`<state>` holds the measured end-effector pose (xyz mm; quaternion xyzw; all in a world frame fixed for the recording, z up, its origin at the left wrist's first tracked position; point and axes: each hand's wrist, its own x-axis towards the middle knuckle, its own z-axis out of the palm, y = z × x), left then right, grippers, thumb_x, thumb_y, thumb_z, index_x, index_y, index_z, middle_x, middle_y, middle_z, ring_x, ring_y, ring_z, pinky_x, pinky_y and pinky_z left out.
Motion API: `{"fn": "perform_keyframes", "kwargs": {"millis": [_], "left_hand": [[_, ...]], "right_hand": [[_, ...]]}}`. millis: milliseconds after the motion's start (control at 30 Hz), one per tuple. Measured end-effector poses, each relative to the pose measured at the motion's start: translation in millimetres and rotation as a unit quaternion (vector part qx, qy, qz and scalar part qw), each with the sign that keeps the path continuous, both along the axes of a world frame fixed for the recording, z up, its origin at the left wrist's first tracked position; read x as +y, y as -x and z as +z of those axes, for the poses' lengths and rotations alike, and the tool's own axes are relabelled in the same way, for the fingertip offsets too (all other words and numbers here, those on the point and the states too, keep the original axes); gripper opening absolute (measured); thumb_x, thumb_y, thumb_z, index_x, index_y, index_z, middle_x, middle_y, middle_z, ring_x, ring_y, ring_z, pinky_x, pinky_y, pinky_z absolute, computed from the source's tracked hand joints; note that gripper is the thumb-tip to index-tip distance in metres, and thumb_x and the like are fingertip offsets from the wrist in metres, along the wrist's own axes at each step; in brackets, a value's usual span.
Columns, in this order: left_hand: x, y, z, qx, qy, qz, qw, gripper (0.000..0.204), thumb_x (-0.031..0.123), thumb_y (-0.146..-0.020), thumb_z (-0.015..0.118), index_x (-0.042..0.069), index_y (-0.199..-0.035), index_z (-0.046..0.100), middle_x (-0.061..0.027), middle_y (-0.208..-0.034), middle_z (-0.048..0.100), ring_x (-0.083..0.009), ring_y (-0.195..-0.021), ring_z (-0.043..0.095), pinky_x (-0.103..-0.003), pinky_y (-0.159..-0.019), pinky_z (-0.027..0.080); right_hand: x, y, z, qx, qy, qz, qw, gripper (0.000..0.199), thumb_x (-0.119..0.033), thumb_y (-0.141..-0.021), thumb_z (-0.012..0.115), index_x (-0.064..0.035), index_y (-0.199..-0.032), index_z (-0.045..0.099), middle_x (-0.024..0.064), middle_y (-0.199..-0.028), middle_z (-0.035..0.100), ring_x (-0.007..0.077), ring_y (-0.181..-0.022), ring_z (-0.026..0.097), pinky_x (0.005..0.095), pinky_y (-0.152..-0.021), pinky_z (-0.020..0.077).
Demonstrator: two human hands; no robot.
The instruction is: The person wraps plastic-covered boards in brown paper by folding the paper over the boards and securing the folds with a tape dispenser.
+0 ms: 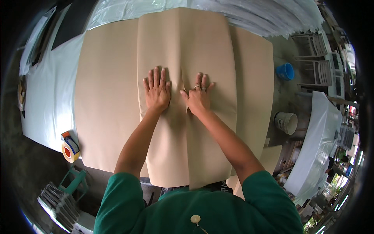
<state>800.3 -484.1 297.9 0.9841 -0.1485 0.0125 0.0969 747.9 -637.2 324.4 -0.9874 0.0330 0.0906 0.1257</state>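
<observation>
Brown paper [187, 46] — both hands flat

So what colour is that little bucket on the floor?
Bright blue bucket, clearest in the head view, right of the table.

A tape dispenser [70, 147] with an orange-cored roll sits at eight o'clock on the white-covered bench [46, 101]. A blue bucket [285, 71] stands on the floor at two o'clock, a white bucket [286, 122] at three. White chairs [317, 58] are stacked beyond them. A green stool [74, 181] stands at seven o'clock beside stacked frames [58, 202].
</observation>
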Motion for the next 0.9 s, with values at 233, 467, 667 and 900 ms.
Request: {"fn": "perform_keyframes", "kwargs": {"millis": [233, 467, 667, 900], "left_hand": [[-11, 5, 10, 0.014, 0.006, -0.015, 1.000, 0.051, 0.038, -0.094, 0.027, 0.016, -0.141, 0.025, -0.0104, -0.148, 0.015, -0.0331, -0.136, 0.011, -0.054, -0.107, 0.006], [-26, 10, 19, 0.065, 0.013, -0.101, 0.993, 0.050, 0.036, -0.093, 0.031, 0.024, -0.141, 0.025, -0.0115, -0.148, 0.014, -0.0369, -0.135, 0.009, -0.057, -0.106, 0.004], [-34, 9, 14, 0.077, -0.010, -0.108, 0.991, 0.049, 0.034, -0.094, 0.030, 0.027, -0.141, 0.021, -0.0101, -0.148, 0.012, -0.0355, -0.136, 0.007, -0.057, -0.107, 0.006], [-8, 9, 2, 0.079, 0.213, -0.095, 0.969, 0.066, 0.028, -0.077, 0.058, 0.010, -0.135, 0.032, -0.0154, -0.143, 0.026, -0.0334, -0.134, 0.019, -0.049, -0.108, 0.012]], "right_hand": [[-28, 15, -10, -0.038, -0.496, -0.141, 0.856, 0.032, -0.021, -0.085, 0.049, 0.0025, -0.070, 0.064, 0.0267, -0.121, 0.044, 0.0296, -0.122, 0.033, 0.0439, -0.098, 0.0273], [-13, 29, 72, -0.008, -0.729, -0.207, 0.653, 0.032, -0.021, -0.085, 0.050, -0.0067, -0.057, 0.047, -0.0038, -0.054, 0.044, 0.0059, -0.049, 0.039, 0.0229, -0.046, 0.0300], [-20, 10, 9, 0.051, -0.619, -0.148, 0.769, 0.039, -0.025, -0.085, 0.051, -0.0060, -0.052, 0.046, -0.0010, -0.050, 0.045, 0.0075, -0.049, 0.042, 0.0230, -0.053, 0.0335], [3, -6, -21, 0.052, -0.399, 0.038, 0.915, 0.033, -0.020, -0.087, 0.050, -0.0003, -0.060, 0.053, 0.0254, -0.142, 0.021, 0.0391, -0.136, -0.008, 0.0496, -0.107, -0.0065]]}}
